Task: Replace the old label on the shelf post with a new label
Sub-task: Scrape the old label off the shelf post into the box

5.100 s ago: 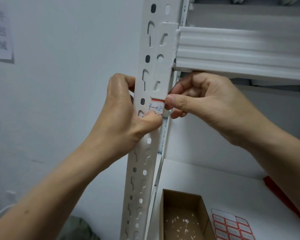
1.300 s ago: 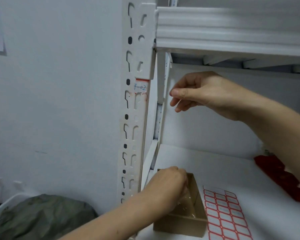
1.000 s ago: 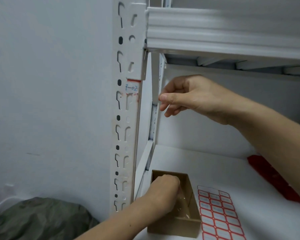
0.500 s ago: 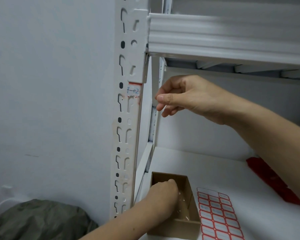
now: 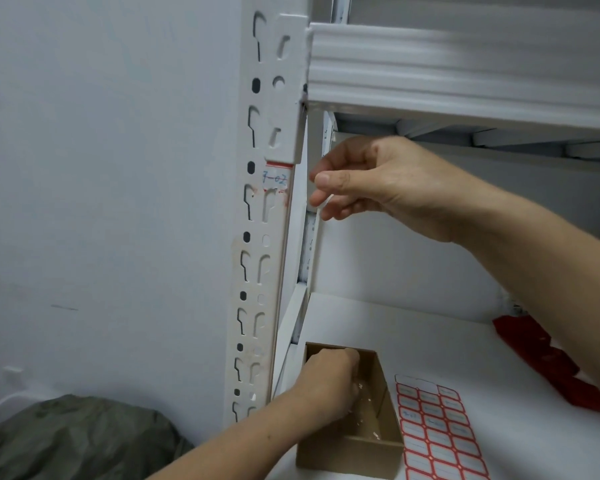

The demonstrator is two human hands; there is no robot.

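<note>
The white slotted shelf post [image 5: 253, 271] carries the old label [image 5: 274, 178], red-edged with blue handwriting; its lower part is torn away, leaving residue. My right hand [image 5: 378, 185] hovers just right of the label, thumb against curled fingers, pinching what looks like a small white scrap [image 5: 321, 206]. My left hand [image 5: 329, 382] is down inside the brown cardboard box [image 5: 354, 455], fingers curled, fingertips hidden. A sheet of new red-bordered labels [image 5: 437, 434] lies on the shelf right of the box.
A white shelf beam [image 5: 465, 71] runs overhead. The white shelf board [image 5: 413, 334] holds the box, the sheet and a red object [image 5: 551, 362] at the right. A grey-green bag [image 5: 77, 441] lies on the floor at the lower left, by the wall.
My left hand left the label on the post and went down into the box, where it stays. My right hand drew back slightly from the post. The label's lower part is gone.
</note>
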